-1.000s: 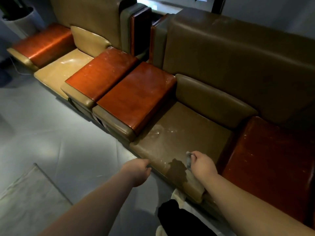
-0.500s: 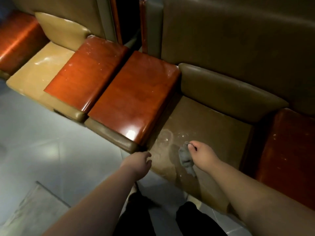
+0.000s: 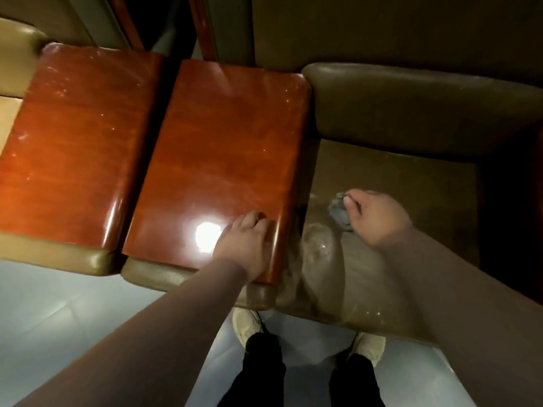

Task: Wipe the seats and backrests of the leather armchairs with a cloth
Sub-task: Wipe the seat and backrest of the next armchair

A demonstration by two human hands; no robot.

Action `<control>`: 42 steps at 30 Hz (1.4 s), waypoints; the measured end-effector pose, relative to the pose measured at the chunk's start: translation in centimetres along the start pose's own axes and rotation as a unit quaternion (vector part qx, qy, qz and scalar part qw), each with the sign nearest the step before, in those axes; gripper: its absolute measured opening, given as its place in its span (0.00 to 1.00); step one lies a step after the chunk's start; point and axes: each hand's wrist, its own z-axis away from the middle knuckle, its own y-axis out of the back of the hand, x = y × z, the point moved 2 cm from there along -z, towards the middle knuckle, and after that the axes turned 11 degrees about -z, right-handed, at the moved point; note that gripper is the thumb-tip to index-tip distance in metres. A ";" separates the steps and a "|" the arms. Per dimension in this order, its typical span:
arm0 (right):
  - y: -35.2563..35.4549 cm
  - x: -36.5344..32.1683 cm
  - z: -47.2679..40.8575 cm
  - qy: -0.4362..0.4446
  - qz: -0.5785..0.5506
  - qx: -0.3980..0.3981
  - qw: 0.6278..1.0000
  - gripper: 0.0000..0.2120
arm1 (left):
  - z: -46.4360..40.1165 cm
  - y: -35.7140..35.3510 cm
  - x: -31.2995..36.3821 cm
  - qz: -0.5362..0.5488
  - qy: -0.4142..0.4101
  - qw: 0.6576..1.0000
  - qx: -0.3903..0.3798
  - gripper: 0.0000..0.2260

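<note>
Pale grey flooring [image 3: 73, 312] is seen below a row of leather armchairs with glossy reddish wooden armrest tops. On the nearer armrest top [image 3: 223, 154], close to its front right corner, the left hand [image 3: 244, 245] is laid palm down with its fingers only loosely bent, nothing being held; its forearm is stretched up from the lower left. Over the brown leather seat [image 3: 411, 183] the right hand [image 3: 379, 218] is reached from the lower right, and a bunched grey cloth [image 3: 339, 212] is pinched between its thumb and fingers and pressed against the seat. Smeared, whitish wet marks [image 3: 318, 245] are visible on the seat just left of the cloth. A padded backrest cushion [image 3: 411, 110] is seen behind the seat.
</note>
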 end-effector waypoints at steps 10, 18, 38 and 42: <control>-19.5 3.1 8.2 0.020 0.046 -0.223 0.973 0.24 | -4.4 -8.1 -0.1 -0.028 0.028 0.986 0.161 0.34; -20.2 3.8 3.5 0.009 -0.024 0.170 0.985 0.18 | -4.6 -8.6 -0.2 -0.036 0.041 0.976 0.211 0.33; -21.6 4.2 -5.6 -0.009 0.147 -0.008 0.989 0.35 | -4.6 -8.6 -0.4 -0.027 0.036 0.972 0.230 0.34; -24.8 2.4 2.4 0.139 0.165 -0.078 0.973 0.35 | -4.6 -8.6 -0.4 -0.023 0.037 0.972 0.229 0.33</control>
